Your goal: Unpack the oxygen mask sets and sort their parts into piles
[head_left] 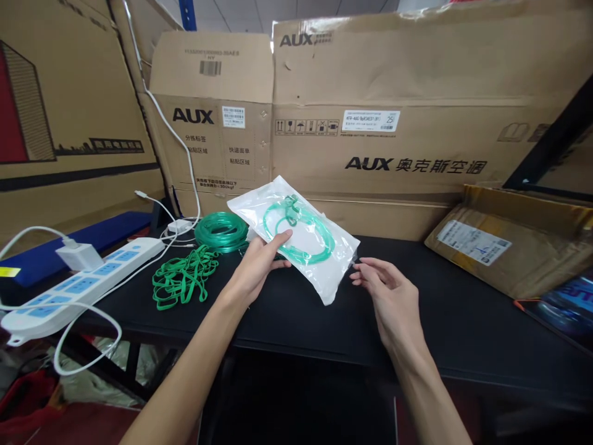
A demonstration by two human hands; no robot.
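Note:
A clear-fronted, white-backed plastic bag (303,272) is held up tilted over the table, with a coil of green tubing (330,238) inside it. My left hand (262,262) grips the bag's lower left edge, thumb on the front and fingers behind. At the bag's right end, my right hand (386,287) is closed in a pinch on the clear edge; its fingertips partly hide the spot. Left of the bag lie a larger coil of green clear tubing (222,230) and a loose tangle of green elastic bands (183,281).
A white power strip (88,287) with a charger (79,254) and white cables lies on the left of the black table (445,321). Large cardboard boxes (324,154) wall off the back. A taped parcel (504,247) and a blue-wrapped pack (569,306) sit at the right.

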